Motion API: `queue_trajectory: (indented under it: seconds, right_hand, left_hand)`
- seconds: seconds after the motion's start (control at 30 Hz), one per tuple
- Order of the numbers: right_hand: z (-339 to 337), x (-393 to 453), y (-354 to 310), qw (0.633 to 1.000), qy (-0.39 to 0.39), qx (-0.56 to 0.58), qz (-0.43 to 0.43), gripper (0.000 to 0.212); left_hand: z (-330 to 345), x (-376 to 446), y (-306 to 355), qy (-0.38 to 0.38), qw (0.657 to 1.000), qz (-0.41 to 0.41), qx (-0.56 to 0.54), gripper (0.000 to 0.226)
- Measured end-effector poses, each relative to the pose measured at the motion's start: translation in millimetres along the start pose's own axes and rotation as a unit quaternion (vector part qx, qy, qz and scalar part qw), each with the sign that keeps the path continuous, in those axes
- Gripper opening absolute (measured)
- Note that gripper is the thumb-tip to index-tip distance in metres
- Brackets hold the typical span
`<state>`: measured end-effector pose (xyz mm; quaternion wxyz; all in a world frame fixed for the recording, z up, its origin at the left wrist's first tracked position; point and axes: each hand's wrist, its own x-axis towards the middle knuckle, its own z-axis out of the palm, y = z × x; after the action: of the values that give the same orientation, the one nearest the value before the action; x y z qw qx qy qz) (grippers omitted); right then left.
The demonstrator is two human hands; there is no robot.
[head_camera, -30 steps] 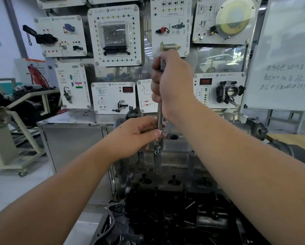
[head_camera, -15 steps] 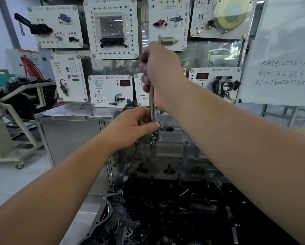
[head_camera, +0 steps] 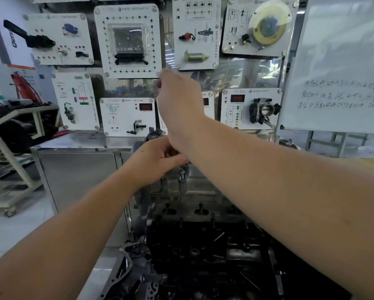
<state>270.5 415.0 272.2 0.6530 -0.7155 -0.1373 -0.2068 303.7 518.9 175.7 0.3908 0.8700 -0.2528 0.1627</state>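
Steel driver shaft (head_camera: pixel 182 171), frame centre, sits pinched in your left hand (head_camera: pixel 155 161) over the cylinder head (head_camera: pixel 203 191); what your blurred right hand (head_camera: pixel 179 102) above grips cannot be told.

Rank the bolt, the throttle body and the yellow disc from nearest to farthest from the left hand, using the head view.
1. Bolt: just below the left hand, on the engine.
2. Throttle body: to the right, on a lower panel.
3. Yellow disc: to the right, on a top panel, above the throttle body.
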Motion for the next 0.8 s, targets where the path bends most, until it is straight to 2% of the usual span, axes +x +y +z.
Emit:
queue_trajectory:
  seconds: [0.07, 0.13, 0.17, 0.27, 0.33, 0.5, 0.67, 0.8]
  right_hand:
    - [0.3, 4.0, 1.7, 1.000, 0.008, -0.002, -0.012, 0.038]
    - [-3.9, 8.9, 2.7, 0.999, 0.008, 0.044, -0.003, 0.039]
    - [-7.2, 12.2, 3.5, 0.997, -0.017, 0.076, 0.010, 0.038]
    - [-19.9, 20.7, 8.9, 0.976, -0.153, 0.147, 0.042, 0.044]
    - [-25.9, 23.2, 11.1, 0.964, -0.206, 0.164, 0.037, 0.046]
    - [-25.2, 24.2, 13.2, 0.961, -0.207, 0.178, 0.039, 0.047]
    - [-28.0, 24.3, 15.3, 0.959, -0.197, 0.199, 0.044, 0.042]
    - [-34.8, 25.1, 17.2, 0.957, -0.179, 0.222, 0.056, 0.042]
  left_hand:
    - [-0.9, -0.7, -1.4, -0.004, 1.000, -0.003, -0.003, 0.020]
    - [-1.4, -0.2, -4.7, -0.023, 1.000, -0.006, 0.003, 0.008]
    - [-1.4, -0.2, -6.2, -0.033, 0.999, -0.008, -0.002, 0.008]
    - [-1.5, -0.1, -6.5, -0.048, 0.998, -0.012, -0.050, 0.019]
    - [-0.9, -0.1, -4.0, -0.044, 0.997, -0.005, -0.058, 0.024]
    - [-0.7, 1.0, -6.0, -0.029, 0.998, -0.005, -0.055, 0.023]
    - [-1.6, -0.3, -11.2, -0.045, 0.992, -0.011, -0.119, 0.033]
    - [-1.4, -0.7, -9.8, -0.052, 0.993, -0.008, -0.103, 0.035]
